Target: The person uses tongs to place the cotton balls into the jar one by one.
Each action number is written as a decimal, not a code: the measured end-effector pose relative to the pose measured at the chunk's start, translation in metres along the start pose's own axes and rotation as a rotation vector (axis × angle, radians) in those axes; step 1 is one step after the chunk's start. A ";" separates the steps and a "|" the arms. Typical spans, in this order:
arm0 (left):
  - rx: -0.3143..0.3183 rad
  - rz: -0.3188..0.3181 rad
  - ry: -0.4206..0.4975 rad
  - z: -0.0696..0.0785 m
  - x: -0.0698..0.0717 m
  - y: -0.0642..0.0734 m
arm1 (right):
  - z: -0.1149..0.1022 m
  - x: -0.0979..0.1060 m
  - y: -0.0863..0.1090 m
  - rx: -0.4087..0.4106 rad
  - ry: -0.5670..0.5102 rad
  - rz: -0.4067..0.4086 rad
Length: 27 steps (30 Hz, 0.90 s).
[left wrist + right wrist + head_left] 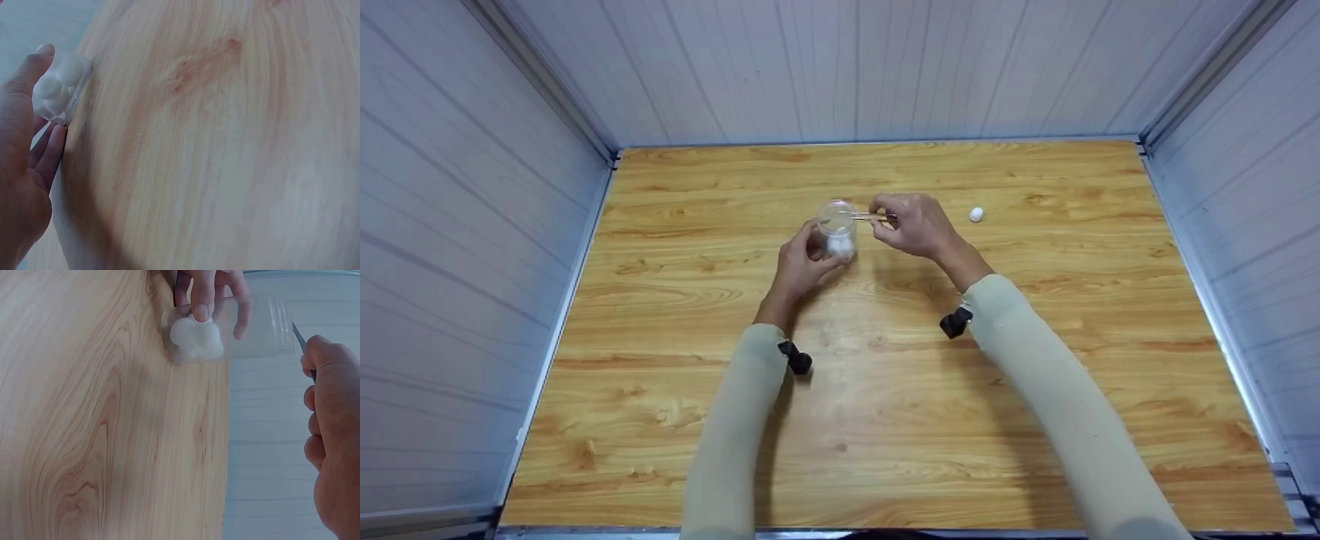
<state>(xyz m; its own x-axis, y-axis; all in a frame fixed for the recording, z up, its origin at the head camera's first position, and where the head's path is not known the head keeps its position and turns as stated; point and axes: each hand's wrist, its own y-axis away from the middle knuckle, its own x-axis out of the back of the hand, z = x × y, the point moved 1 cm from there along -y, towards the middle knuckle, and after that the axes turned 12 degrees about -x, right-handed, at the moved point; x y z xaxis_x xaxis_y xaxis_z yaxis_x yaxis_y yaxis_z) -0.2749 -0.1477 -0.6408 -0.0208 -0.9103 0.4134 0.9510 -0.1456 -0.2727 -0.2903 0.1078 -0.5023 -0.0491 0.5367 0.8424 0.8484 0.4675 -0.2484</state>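
A clear jar (256,332) stands upright on the table, with several white cotton balls (197,340) in its lower part. My left hand (800,260) grips the jar's side, thumb across the front and fingers round the far wall. Metal tweezers (864,217) are pinched in my right hand (913,223), to the right of the jar. Their tips reach over the jar's mouth in the head view; I cannot tell whether they hold anything. One white cotton ball (976,214) lies on the table to the right of my right hand.
The wood-grain table (877,420) is bounded by pale panel walls (825,75) at the back and both sides. Small black wrist cameras (956,322) stick out from both sleeves.
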 end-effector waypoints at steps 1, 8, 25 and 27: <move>-0.001 -0.001 -0.002 -0.006 -0.001 -0.001 | 0.000 0.000 0.000 -0.001 -0.001 -0.001; -0.019 0.007 0.026 0.008 0.002 0.002 | -0.002 0.002 -0.001 -0.007 0.003 -0.018; 0.017 0.004 0.037 0.022 0.004 0.005 | 0.009 0.016 0.002 -0.065 0.038 0.049; 0.017 0.000 0.036 0.016 0.003 0.003 | 0.014 0.017 0.003 -0.076 0.042 0.054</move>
<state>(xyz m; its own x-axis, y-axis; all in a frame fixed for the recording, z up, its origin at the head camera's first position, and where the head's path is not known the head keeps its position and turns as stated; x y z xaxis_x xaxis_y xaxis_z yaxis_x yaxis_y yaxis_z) -0.2669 -0.1443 -0.6263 -0.0319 -0.9238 0.3814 0.9560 -0.1395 -0.2580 -0.2955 0.1279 -0.4958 0.0186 0.5294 0.8482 0.8869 0.3829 -0.2584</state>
